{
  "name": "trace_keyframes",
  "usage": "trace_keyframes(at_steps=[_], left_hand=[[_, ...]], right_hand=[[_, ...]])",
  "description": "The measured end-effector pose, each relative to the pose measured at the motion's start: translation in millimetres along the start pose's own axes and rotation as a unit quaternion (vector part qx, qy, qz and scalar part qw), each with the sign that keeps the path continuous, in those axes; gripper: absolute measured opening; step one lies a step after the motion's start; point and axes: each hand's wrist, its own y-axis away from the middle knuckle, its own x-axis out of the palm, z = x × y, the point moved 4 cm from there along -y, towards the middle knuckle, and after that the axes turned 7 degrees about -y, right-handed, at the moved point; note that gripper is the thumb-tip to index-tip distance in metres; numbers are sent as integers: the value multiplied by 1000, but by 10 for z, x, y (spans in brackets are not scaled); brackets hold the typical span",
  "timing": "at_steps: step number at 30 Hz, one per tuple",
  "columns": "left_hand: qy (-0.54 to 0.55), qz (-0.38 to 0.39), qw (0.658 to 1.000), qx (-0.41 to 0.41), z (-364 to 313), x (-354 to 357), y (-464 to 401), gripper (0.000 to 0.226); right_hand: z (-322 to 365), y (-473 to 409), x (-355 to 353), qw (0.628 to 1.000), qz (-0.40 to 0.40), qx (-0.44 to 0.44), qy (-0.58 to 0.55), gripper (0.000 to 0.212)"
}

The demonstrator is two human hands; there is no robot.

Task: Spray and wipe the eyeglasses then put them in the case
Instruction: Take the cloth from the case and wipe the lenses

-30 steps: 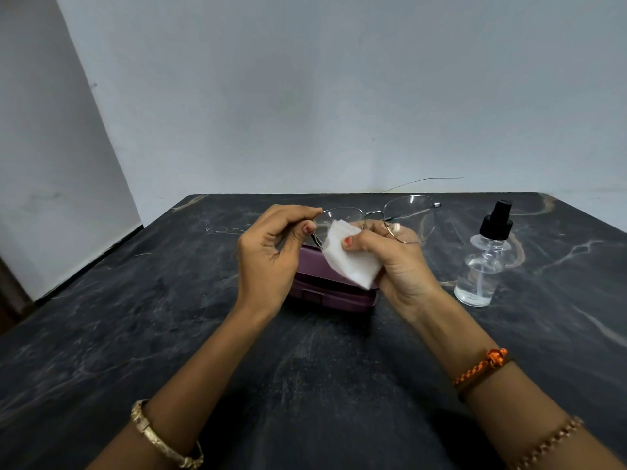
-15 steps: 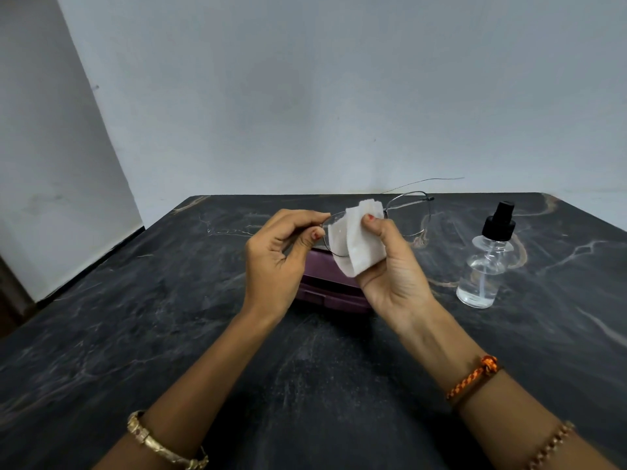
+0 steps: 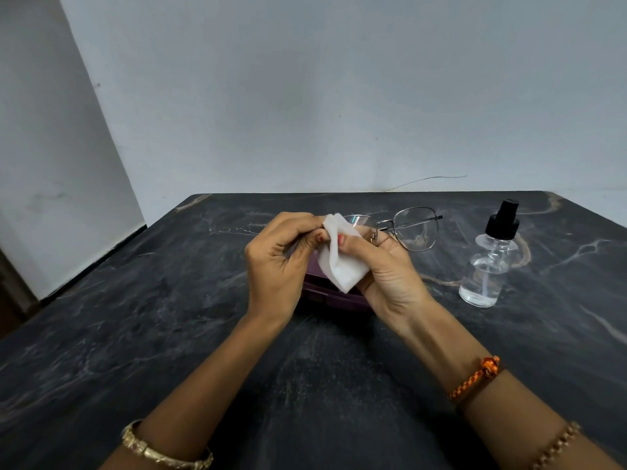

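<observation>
Thin metal-framed eyeglasses are held above the table between both hands. My left hand pinches the left end of the frame, which is hidden behind the fingers. My right hand presses a folded white cloth around the left lens; the right lens sticks out free to the right. A purple eyeglass case lies shut on the table just beneath my hands, mostly hidden by them. A clear spray bottle with a black nozzle stands upright to the right of my hands.
The dark marbled table runs to a pale wall at the back, with its left edge beside a wall corner. A thin wire lies along the far table edge.
The cloth has shifted over the left lens, from raised and unfolded to wrapped lower around it. The glasses tilted so the right lens now points out to the right.
</observation>
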Motion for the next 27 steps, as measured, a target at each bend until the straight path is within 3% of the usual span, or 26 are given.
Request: trace_keyframes(at_steps=[5, 20, 27], left_hand=[[-23, 30, 999, 7, -30, -16, -41, 22], [-31, 119, 992, -28, 3, 2, -99, 31], [-33, 108, 993, -35, 13, -25, -121, 26]], right_hand=[[62, -28, -42, 997, 17, 4, 72, 22], [190, -105, -191, 990, 16, 7, 137, 17], [202, -117, -197, 991, 9, 20, 133, 12]])
